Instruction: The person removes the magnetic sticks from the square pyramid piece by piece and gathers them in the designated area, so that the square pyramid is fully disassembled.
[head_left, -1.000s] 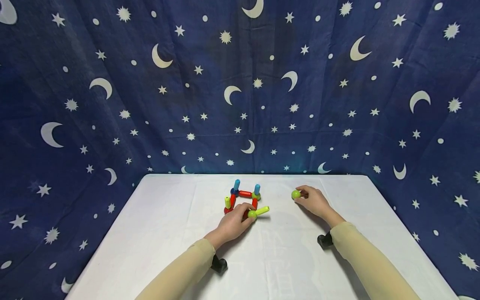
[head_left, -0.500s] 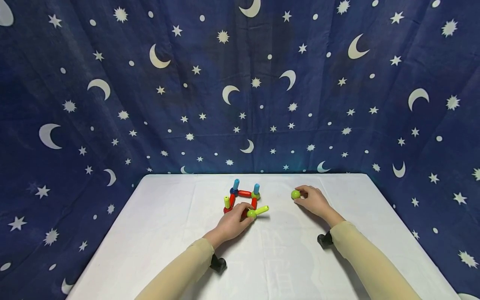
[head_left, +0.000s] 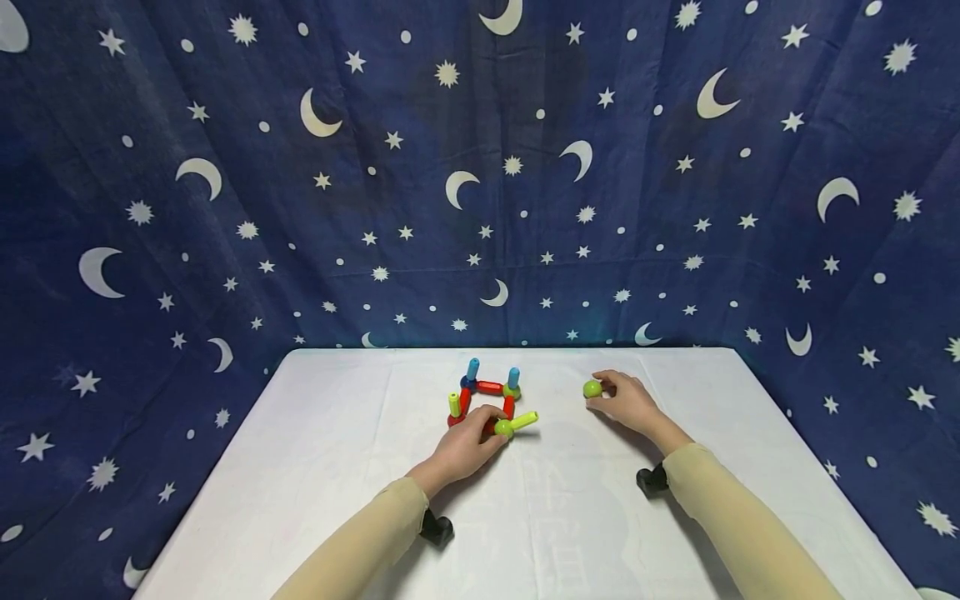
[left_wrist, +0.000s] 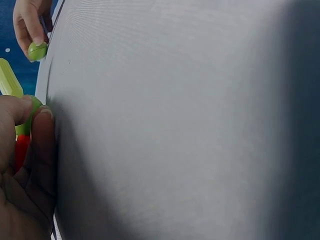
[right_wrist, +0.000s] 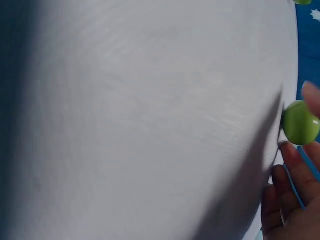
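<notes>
A square frame of magnetic-looking rods and balls lies on the white table, with red rods (head_left: 491,387) as its sides. Two blue rods (head_left: 473,369) stand up at its far corners, and a yellow-green rod (head_left: 453,403) stands on the near-left red ball (head_left: 454,421). My left hand (head_left: 463,443) pinches the green ball (head_left: 504,429) at the near-right corner, from which another yellow-green rod (head_left: 527,420) slants out to the right. Off to the right, my right hand (head_left: 632,407) holds a separate green ball (right_wrist: 300,123) between thumb and fingers, close over the table. The left hand partly hides the near red side.
The white-covered table (head_left: 360,500) reaches back to a dark blue curtain (head_left: 420,208) patterned with moons and stars. Black wrist mounts (head_left: 437,528) hang under both sleeves, low over the cloth.
</notes>
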